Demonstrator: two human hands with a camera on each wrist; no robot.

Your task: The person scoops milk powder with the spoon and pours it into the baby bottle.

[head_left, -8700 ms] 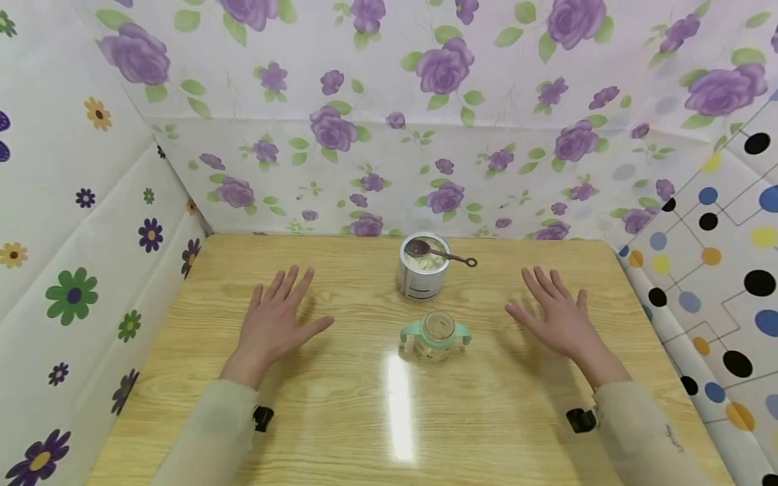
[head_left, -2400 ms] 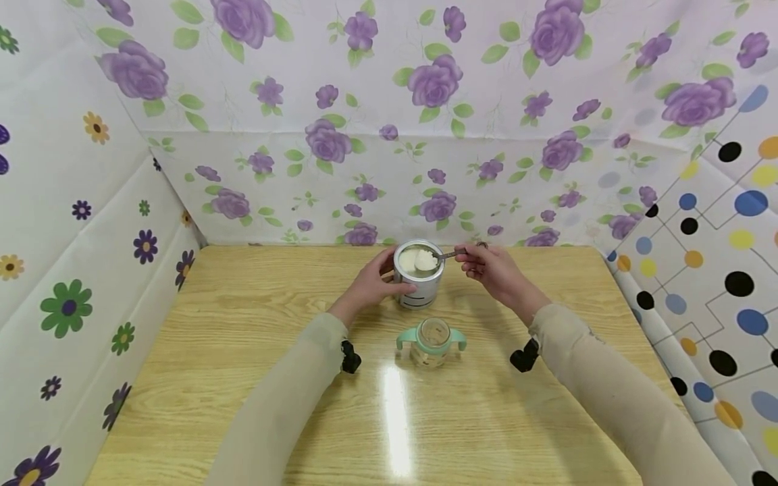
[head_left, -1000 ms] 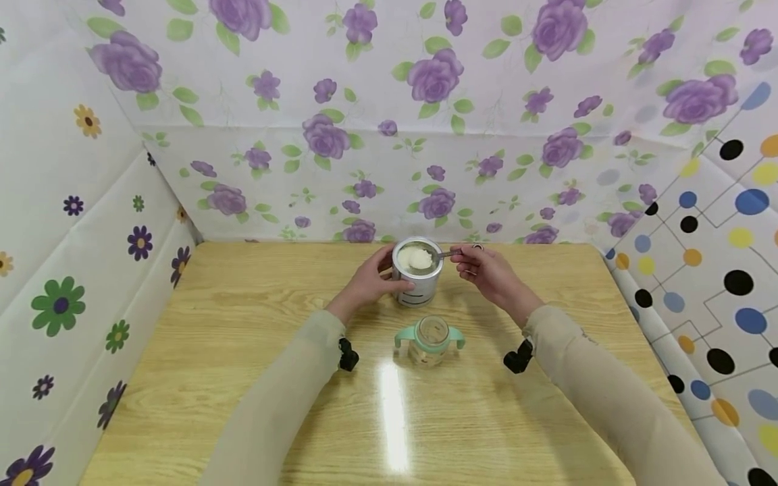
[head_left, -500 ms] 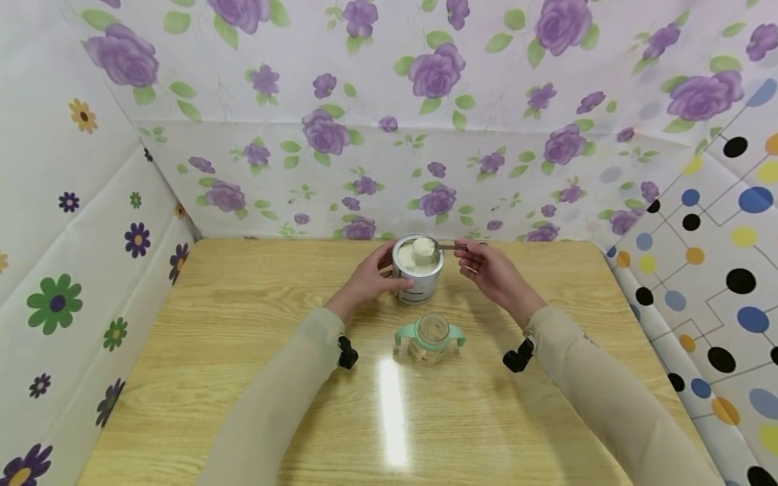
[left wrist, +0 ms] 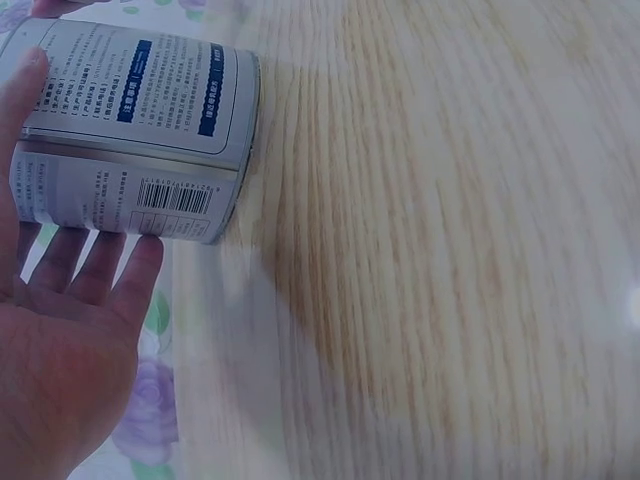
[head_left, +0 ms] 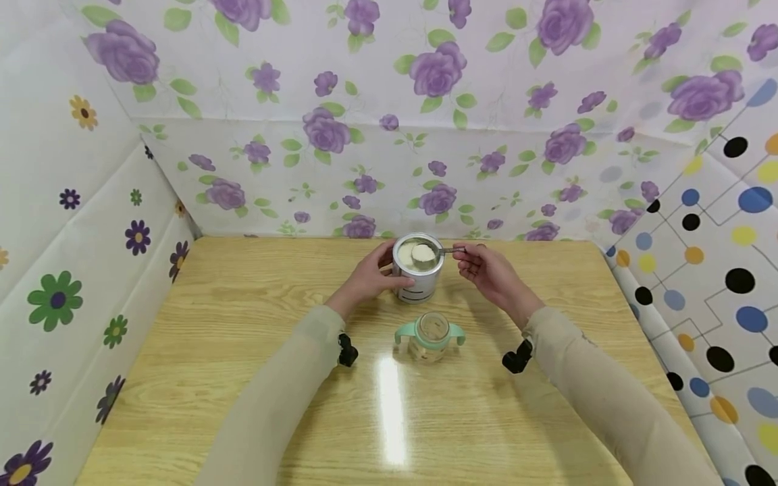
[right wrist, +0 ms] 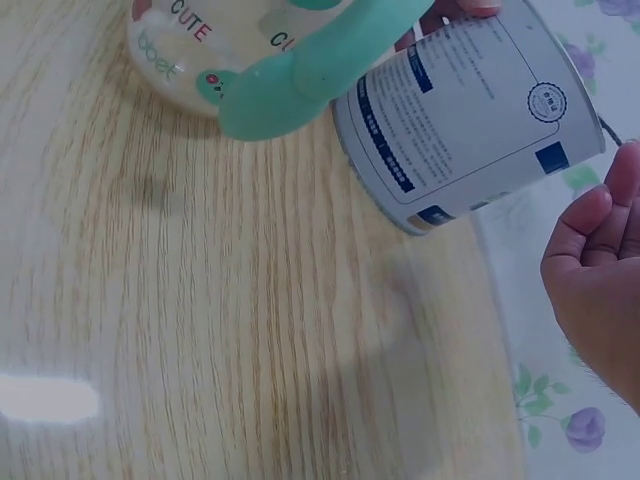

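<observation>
A silver milk powder can (head_left: 419,290) stands uncovered at the table's far edge, with pale powder (head_left: 404,257) inside. My left hand (head_left: 367,278) grips its left side, thumb across the front; the left wrist view shows those fingers (left wrist: 98,265) behind the printed wall. Between thumb and fingers, my right hand (head_left: 494,273) pinches the handle of a dark spoon (head_left: 450,250). Its bowl, heaped with powder, is at the can's mouth, inside the rim. In front of the can stands a clear baby bottle (head_left: 430,352), uncapped, with mint-green handles (right wrist: 300,85).
The wooden table (head_left: 243,290) carries the can and bottle. A floral cloth (head_left: 377,155) rises right behind its far edge, with patterned cloths at left and right. The bottle sits between the two forearms, close to the can.
Earlier both hands lay spread on the table and the spoon rested across the can. Now the left hand holds the can and the right the spoon, its bowl slightly lower than half a second ago.
</observation>
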